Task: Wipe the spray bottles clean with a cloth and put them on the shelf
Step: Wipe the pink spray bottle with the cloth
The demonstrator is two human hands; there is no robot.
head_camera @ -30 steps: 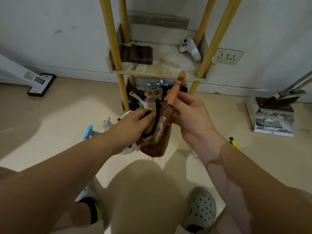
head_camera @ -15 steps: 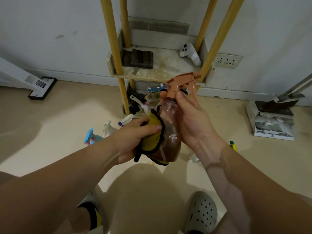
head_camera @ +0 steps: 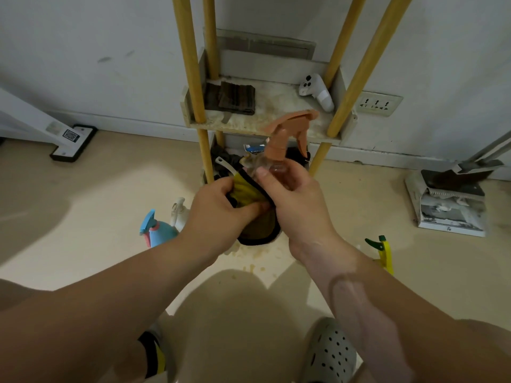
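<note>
Head view, single frame. Spray bottle (head_camera: 277,145) with an orange trigger head sits at frame centre, held upright in the air in front of the shelf (head_camera: 265,127). Its nozzle points to frame right. The body is translucent brownish and mostly covered, so contents cannot be read.

Right hand (head_camera: 300,207): fingers curled round the bottle just under the neck, thumb laid across the front.

Left hand (head_camera: 218,214): fingers and thumb closed on a yellow cloth (head_camera: 244,190) with black edging, bunched against the bottle's body and hanging below it.

Shelf tier, upper centre, holds a folded dark cloth (head_camera: 236,98) at left and a white controller (head_camera: 318,91) at right. The tier beneath is packed with dark clutter, not identifiable.

On the floor, a blue spray bottle (head_camera: 159,230) and a white spray bottle (head_camera: 179,214) sit left of the hands. A yellow-green bottle (head_camera: 385,254) sits to the right.
</note>
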